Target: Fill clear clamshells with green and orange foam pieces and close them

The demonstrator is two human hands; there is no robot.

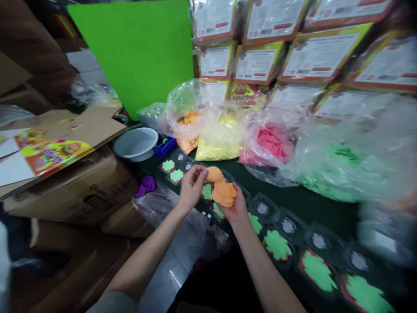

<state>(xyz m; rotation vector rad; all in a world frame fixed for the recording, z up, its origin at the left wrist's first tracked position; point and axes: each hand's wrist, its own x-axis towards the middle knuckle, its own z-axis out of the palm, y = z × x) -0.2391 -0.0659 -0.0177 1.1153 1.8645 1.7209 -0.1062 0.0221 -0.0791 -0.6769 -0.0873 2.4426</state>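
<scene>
My right hand (237, 208) is cupped palm-up around a small stack of orange foam pieces (224, 194). My left hand (191, 186) pinches one orange piece (214, 174) at the top of that stack with its fingertips. Both hands hover over a row of black plastic trays (262, 208) on a dark green table (302, 200). Several tray pockets hold green flower-shaped pieces (277, 244) with red beneath them, while other pockets show only a grey bottom.
Clear bags of orange (188, 126), yellow (219, 139), pink (269, 143) and green pieces (339, 169) line the table's far side, below stacked printed boxes (260, 61). A grey bowl (136, 143), blue tape dispenser (165, 147), cardboard cartons (74, 187) and a green board (140, 48) are at left.
</scene>
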